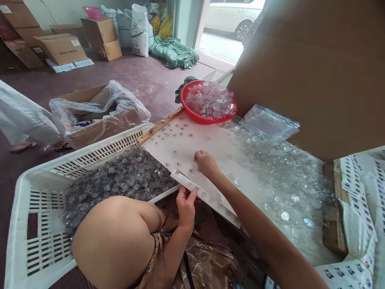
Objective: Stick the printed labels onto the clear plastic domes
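My left hand (186,204) pinches a long white sticker strip (207,197) along the table's near edge, thumb on top. Small dark panda-like prints show on the strip. Over the white tabletop (207,138), my right hand (206,163) is closed with fingertips together; whatever they hold is hidden. Scattered to its left lie several small clear pieces with dark prints (175,152). On its right spreads a heap of clear round plastic pieces (279,192).
A red basin (207,118) piled with clear pieces stands at the table's far end. Left of the table, a white crate (45,176) holds many dark-printed pieces. A cardboard panel (313,80) rises at right, above printed strip rolls (356,224). A plastic-lined box (99,136) sits on the floor.
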The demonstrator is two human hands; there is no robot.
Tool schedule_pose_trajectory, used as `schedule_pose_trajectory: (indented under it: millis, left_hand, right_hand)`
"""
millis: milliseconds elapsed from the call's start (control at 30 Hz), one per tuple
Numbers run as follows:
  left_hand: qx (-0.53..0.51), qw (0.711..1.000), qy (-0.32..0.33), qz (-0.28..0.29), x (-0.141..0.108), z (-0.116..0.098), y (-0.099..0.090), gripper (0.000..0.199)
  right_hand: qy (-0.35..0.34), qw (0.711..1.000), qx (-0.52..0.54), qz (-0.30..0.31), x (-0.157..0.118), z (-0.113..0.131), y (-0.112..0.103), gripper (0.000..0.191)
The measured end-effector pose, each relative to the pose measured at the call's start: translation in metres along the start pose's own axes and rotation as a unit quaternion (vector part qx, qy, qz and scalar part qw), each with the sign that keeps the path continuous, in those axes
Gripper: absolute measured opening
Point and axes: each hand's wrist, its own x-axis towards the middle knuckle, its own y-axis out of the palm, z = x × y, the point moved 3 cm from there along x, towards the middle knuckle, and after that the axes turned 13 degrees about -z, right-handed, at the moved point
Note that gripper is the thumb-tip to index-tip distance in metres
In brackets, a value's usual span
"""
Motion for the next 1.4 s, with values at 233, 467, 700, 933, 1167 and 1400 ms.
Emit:
schedule_pose_trajectory:
  millis: [233,467,700,933,1167,1400]
  left_hand:
    - [-0.006,1.000,0.002,0.000,0.000,0.000,0.000,0.019]
    - [-0.003,1.000,-0.001,-0.002,-0.001,-0.001,0.000,0.021]
    - [-0.018,1.000,0.009,0.006,0.001,0.003,0.000,0.022]
    - [-0.021,1.000,0.002,-0.001,0.001,0.002,0.001,0.028]
    - [-0.022,1.000,-0.002,-0.003,0.001,0.002,0.000,0.019]
    - [-0.022,1.000,-0.010,-0.002,0.002,0.003,0.000,0.020]
  right_hand:
    - [-0.017,0.998,-0.062,0.018,-0.008,0.006,0.007,0.027]
    - [-0.002,0.998,-0.059,0.030,-0.010,0.011,0.006,0.025]
    - [0.051,0.998,0.014,0.023,-0.002,0.002,-0.011,0.013]
    - [0.090,0.991,0.087,0.040,0.015,-0.018,-0.016,0.006]
    - [0.106,0.988,0.104,0.045,0.016,-0.020,-0.011,0.007]
    - [0.103,0.990,0.088,0.048,0.015,-0.016,-0.012,0.010]
